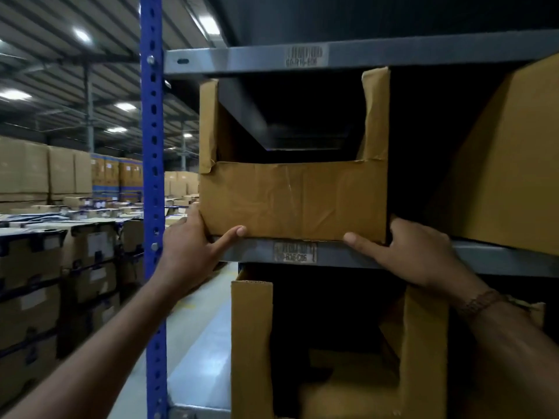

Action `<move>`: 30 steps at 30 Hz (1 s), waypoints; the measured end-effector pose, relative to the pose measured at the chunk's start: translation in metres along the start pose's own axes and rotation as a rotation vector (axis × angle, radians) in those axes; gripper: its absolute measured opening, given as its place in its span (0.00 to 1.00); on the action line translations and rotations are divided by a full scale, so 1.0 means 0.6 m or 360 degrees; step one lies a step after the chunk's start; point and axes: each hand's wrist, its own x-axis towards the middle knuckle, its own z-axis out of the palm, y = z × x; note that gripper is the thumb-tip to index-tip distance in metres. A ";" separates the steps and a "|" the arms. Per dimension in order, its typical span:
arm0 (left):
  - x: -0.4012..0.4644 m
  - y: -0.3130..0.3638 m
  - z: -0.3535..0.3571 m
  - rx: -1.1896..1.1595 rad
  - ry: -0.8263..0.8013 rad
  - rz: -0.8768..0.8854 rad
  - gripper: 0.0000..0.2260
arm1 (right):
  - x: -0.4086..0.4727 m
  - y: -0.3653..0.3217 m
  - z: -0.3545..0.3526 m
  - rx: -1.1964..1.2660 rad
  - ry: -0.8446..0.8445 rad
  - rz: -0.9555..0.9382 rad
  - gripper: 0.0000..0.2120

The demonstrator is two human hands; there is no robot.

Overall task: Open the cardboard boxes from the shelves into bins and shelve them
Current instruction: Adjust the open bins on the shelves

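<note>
A brown cardboard bin (293,201) with its front cut open stands on the grey middle shelf (490,258). My left hand (193,246) grips its lower left corner, thumb on the front face, fingers round the side. At the lower right corner my right hand (408,255) holds the bin the same way, thumb on the front edge and fingers hidden behind the side. The inside of the bin is dark.
Another cut-open cardboard bin (251,343) stands on the shelf below. A closed cardboard box (514,164) fills the right of the middle shelf. A blue upright post (152,207) frames the rack on the left. Stacked cartons (60,252) line the aisle beyond.
</note>
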 end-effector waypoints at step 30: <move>-0.019 0.000 0.002 0.0049 -0.0033 0.0083 0.35 | -0.004 0.007 0.010 -0.0015 0.0038 0.0049 0.40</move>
